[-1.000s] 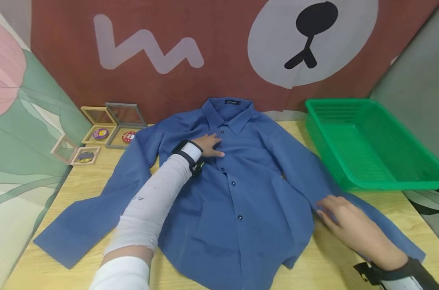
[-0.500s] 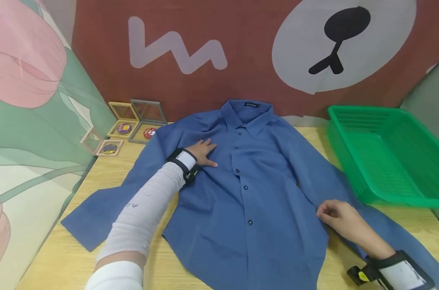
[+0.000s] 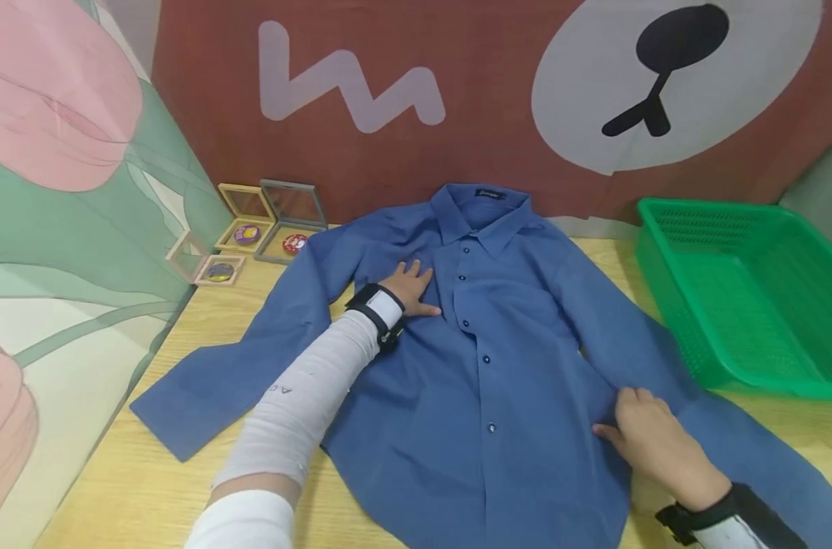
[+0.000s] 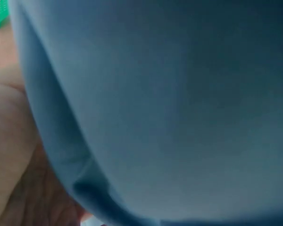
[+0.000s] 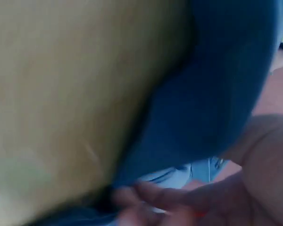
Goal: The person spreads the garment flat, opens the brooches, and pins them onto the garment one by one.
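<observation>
A blue long-sleeved button-up shirt (image 3: 422,412) lies front up on the wooden table, its collar at the far end and both sleeves spread outward. My left hand (image 3: 410,291) rests on the chest, fingers spread, just left of the row of buttons. At the shirt's right side, below the armpit, my right hand (image 3: 656,442) pinches the cloth, thumb pointing left over the body of the shirt. Blue cloth (image 4: 155,117) fills most of the left wrist view. In the right wrist view, curled fingers (image 5: 155,200) meet the shirt's edge beside bare wood.
A green plastic basket (image 3: 786,305) stands at the right, close to the right sleeve. Small open display frames with round badges, one of them grey (image 3: 288,244), sit at the back left. A brown printed cloth (image 3: 491,99) hangs behind the table.
My right hand has come from over the right sleeve to the shirt's side and taken hold there. My left hand has shifted slightly off the buttons. The head view has swung left.
</observation>
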`<action>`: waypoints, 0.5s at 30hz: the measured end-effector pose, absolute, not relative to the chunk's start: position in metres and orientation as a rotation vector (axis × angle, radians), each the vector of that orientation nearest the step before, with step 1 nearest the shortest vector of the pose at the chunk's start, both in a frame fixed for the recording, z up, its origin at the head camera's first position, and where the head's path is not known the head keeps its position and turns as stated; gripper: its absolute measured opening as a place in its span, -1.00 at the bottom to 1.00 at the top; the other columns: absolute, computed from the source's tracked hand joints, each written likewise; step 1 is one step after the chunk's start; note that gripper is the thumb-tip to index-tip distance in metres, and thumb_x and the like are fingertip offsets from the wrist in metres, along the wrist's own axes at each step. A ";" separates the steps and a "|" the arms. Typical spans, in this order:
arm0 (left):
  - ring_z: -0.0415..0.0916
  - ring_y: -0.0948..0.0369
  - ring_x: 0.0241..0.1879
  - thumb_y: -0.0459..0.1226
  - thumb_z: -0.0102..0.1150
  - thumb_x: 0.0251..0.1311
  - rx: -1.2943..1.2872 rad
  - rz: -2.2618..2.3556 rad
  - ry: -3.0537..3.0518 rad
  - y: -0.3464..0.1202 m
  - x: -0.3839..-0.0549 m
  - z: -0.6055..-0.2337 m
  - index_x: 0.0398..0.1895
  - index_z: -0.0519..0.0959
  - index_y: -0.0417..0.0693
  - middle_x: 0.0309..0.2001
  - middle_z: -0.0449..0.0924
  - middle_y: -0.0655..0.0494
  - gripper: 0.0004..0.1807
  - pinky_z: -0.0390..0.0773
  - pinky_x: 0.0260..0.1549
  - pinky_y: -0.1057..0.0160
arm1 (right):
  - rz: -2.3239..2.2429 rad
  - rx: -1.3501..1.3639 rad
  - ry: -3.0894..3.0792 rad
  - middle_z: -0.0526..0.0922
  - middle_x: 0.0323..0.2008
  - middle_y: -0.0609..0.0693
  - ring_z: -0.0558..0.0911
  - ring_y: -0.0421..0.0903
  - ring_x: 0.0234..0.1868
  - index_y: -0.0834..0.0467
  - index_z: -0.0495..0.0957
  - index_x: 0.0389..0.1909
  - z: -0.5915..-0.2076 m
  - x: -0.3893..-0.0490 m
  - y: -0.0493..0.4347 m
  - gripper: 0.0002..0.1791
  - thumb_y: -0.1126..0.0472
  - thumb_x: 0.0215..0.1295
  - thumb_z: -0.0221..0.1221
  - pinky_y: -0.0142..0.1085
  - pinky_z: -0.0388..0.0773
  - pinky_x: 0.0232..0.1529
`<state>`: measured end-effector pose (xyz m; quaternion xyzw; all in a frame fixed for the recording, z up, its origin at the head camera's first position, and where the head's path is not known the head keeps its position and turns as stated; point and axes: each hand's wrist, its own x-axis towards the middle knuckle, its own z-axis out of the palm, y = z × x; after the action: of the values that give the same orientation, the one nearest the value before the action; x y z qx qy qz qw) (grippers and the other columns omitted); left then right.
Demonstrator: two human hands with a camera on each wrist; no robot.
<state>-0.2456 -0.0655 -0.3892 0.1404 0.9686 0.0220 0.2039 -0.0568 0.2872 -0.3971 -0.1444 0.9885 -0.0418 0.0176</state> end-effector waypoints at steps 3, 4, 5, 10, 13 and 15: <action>-0.28 -0.17 0.59 0.26 0.04 0.30 0.355 0.044 2.715 -0.066 -0.245 -0.388 0.61 -0.11 0.04 0.62 -0.27 -0.12 -0.01 -0.01 0.53 -0.07 | -0.085 -0.402 3.016 0.42 -0.56 0.15 0.46 0.12 -0.46 0.38 0.42 -0.52 -0.393 -0.065 0.293 -0.59 0.16 0.11 0.42 0.06 0.39 -0.28; -0.27 -0.17 0.59 0.26 0.05 0.30 0.349 0.038 2.714 -0.066 -0.246 -0.387 0.61 -0.11 0.05 0.62 -0.26 -0.12 -0.01 -0.01 0.53 -0.07 | -0.112 -0.405 2.994 0.42 -0.58 0.12 0.45 0.08 -0.48 0.33 0.43 -0.55 -0.392 -0.068 0.295 -0.62 0.18 0.12 0.40 0.01 0.39 -0.31; -0.27 -0.17 0.59 0.26 0.05 0.30 0.350 0.035 2.709 -0.067 -0.246 -0.387 0.61 -0.11 0.04 0.62 -0.26 -0.12 -0.01 -0.01 0.53 -0.07 | -0.167 -0.402 2.962 0.40 -0.60 0.08 0.43 0.04 -0.51 0.28 0.42 -0.58 -0.392 -0.070 0.297 -0.65 0.20 0.14 0.37 -0.04 0.38 -0.36; -0.25 -0.18 0.58 0.27 0.06 0.28 0.358 0.020 2.674 -0.068 -0.253 -0.387 0.61 -0.12 0.03 0.62 -0.26 -0.13 0.02 0.02 0.52 -0.10 | -0.916 -0.306 2.657 0.22 -0.59 -0.13 0.27 -0.21 -0.52 0.10 0.24 -0.57 -0.381 -0.078 0.313 -0.65 0.26 0.31 0.20 -0.34 0.19 -0.47; -0.21 -0.17 0.59 0.28 0.08 0.27 0.332 0.005 2.675 -0.068 -0.257 -0.386 0.61 -0.10 0.05 0.62 -0.23 -0.11 0.02 0.05 0.51 -0.12 | -1.511 -0.258 2.258 0.35 -0.48 -0.15 0.44 -0.26 -0.40 0.10 0.28 -0.44 -0.369 -0.082 0.330 -0.76 0.32 0.47 0.03 -0.38 0.37 -0.43; -0.19 -0.16 0.58 0.28 0.09 0.26 0.323 -0.001 2.679 -0.068 -0.260 -0.386 0.61 -0.09 0.06 0.62 -0.22 -0.11 0.02 0.07 0.50 -0.13 | -1.745 -0.229 1.992 0.53 -0.35 -0.18 0.59 -0.27 -0.26 0.11 0.33 -0.32 -0.360 -0.083 0.343 -0.84 0.34 0.54 -0.07 -0.36 0.57 -0.33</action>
<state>-0.2603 -0.0680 -0.3858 0.1167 0.9685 -0.0005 0.2198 -0.0835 0.3426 -0.3601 -0.0835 0.7277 -0.6374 0.2393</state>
